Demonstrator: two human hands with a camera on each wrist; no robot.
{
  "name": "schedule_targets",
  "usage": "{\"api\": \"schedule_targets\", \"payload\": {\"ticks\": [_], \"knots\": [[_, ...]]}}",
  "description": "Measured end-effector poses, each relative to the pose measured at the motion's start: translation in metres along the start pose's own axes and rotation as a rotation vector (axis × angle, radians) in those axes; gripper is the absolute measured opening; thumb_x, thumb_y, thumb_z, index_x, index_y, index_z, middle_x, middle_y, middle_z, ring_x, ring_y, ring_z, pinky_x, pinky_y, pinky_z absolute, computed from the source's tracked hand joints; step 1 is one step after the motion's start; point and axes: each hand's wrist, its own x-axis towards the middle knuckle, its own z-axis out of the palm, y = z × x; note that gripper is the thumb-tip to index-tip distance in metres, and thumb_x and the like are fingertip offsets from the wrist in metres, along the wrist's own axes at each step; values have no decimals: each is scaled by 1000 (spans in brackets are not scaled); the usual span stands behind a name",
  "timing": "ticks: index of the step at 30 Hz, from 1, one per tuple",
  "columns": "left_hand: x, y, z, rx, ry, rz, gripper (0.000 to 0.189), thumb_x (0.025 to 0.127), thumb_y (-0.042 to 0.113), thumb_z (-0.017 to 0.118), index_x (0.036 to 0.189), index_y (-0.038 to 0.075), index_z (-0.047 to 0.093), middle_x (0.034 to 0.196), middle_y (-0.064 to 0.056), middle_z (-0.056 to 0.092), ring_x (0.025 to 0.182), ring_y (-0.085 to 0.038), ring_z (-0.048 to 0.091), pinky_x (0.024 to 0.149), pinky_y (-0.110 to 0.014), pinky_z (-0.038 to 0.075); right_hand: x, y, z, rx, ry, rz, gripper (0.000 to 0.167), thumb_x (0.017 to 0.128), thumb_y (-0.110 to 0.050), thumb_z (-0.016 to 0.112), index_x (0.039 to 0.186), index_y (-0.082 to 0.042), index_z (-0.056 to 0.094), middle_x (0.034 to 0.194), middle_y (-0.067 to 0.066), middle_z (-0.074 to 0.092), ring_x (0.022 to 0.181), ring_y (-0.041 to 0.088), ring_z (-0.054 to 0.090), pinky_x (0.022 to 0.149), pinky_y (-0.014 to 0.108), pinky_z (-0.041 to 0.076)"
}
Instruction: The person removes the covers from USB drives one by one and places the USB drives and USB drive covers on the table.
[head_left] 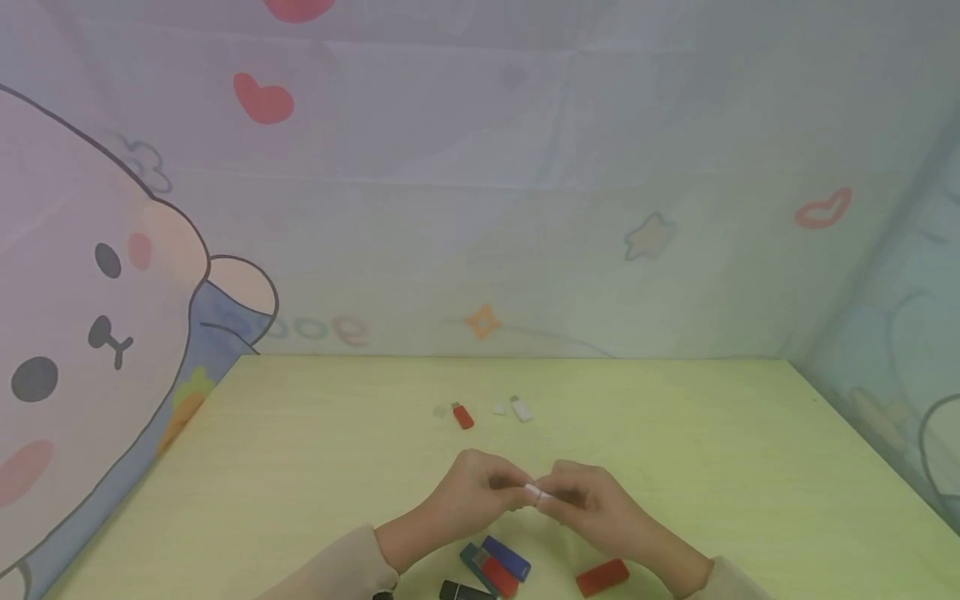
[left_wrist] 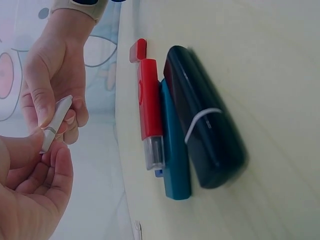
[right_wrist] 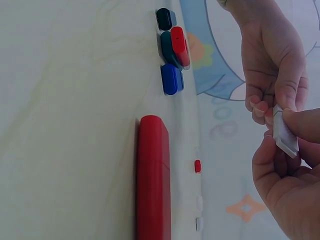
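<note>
Between both hands, above the table's middle front, is a small white USB stick [head_left: 537,493] with a seam across it, seeming to part body and cap. My left hand [head_left: 478,493] pinches one end with thumb and fingers. The other end is pinched by my right hand [head_left: 596,500]. In the left wrist view the white stick [left_wrist: 58,120] slants between the two sets of fingertips. The right wrist view shows its flat side, the white stick [right_wrist: 285,134] partly covered by thumb and fingers.
Farther back lie an uncapped red USB stick [head_left: 464,417], a white one [head_left: 522,410], a white cap [head_left: 499,409] and a translucent piece [head_left: 440,412]. Near the front are blue [head_left: 507,557], red [head_left: 498,577], teal [left_wrist: 176,150] and black [left_wrist: 205,120] sticks, plus a red one [head_left: 602,577] rightward.
</note>
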Motion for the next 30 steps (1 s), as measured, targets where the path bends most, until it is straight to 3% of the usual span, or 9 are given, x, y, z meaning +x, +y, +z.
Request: {"api": "schedule_targets", "payload": {"ticks": [11, 23, 30], "knots": [[-1, 3, -1, -35, -9, 25, 13, 88, 14, 70, 93, 4, 76, 87, -8, 74, 75, -25, 68, 66, -21, 52, 1, -2, 0, 40, -13, -23, 19, 95, -5, 57, 108, -1, 71, 75, 10, 53, 70, 6, 46, 59, 22, 46], [0, -3, -1, -32, -12, 28, 13, 88, 12, 70, 94, 3, 76, 87, -8, 74, 74, -20, 68, 66, -21, 52, 0, 6, 0, 36, -4, -41, 20, 94, -2, 57, 109, 3, 69, 73, 10, 49, 69, 4, 44, 58, 21, 45], [2, -3, -4, -15, 2, 37, 12, 87, 11, 71, 94, 2, 76, 86, -9, 74, 69, -7, 63, 64, -20, 52, 0, 4, 1, -4, 9, -14, 21, 95, -4, 57, 112, 3, 68, 72, 8, 49, 68, 3, 44, 56, 21, 44]]}}
